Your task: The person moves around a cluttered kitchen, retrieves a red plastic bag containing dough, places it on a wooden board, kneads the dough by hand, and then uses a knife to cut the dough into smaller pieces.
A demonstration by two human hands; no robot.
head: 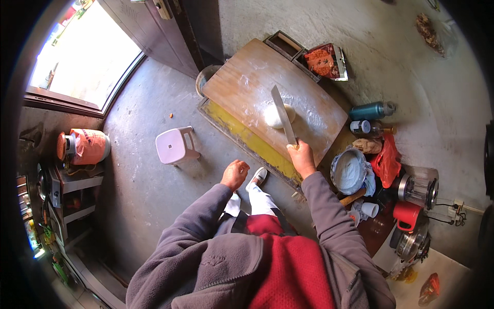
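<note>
A knife with a long, broad blade [282, 110] is in my right hand [302, 156], which grips its handle. The blade lies across or just above a smooth white lump of dough [273, 117]; from this angle I cannot tell whether it touches. Under the dough is a wooden board [239, 87] dusted with flour. My left hand [234, 174] hangs over the floor, short of the table's near edge, with its fingers curled in and nothing visible in them.
The board rests on a yellow-topped table [247, 135]. To the right stand a flour-dusted bowl [348, 172], a red plastic bag [387, 160], a teal bottle [370, 111] and a blender jar [418, 189]. A pink stool [171, 146] and a gas cylinder [87, 146] are at left.
</note>
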